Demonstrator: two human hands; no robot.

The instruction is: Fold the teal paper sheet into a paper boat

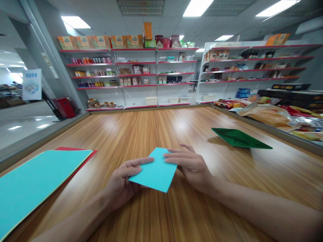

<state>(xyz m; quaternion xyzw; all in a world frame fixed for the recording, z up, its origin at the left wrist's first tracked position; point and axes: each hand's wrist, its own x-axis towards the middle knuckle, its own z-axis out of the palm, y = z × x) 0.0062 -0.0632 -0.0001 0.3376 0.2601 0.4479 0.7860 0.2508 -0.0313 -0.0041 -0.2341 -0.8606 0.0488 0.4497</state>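
Pinching the blue paper (153,173) at left, the left hand (122,181) steadies it; the right hand (196,169), fingers extended opposite, grip unclear, should press evenly.

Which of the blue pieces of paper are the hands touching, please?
The small blue piece, held in the left hand and touched by the right hand; the large blue sheet lies farther left, with neither hand on it.
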